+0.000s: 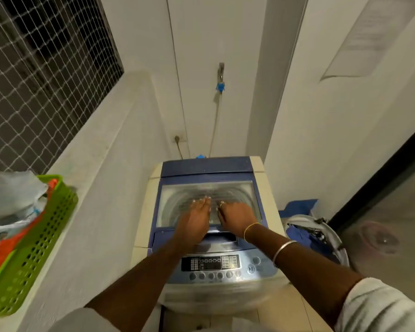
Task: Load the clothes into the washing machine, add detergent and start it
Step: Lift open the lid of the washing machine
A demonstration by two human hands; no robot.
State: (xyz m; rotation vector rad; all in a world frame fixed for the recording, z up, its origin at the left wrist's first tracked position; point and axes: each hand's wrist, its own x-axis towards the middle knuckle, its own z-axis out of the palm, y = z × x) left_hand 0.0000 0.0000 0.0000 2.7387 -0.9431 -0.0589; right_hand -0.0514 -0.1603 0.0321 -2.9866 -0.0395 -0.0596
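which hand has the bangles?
The right hand: a gold bangle and a silver bangle on that arm. The left hand wears none.

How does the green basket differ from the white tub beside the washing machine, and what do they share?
The green basket is rectangular and perforated; the white tub is round. The green basket sits on the ledge left of the washing machine; the white tub stands lower, on its right. The green basket holds grey and orange clothes, the white tub blue fabric. Both hold cloth.
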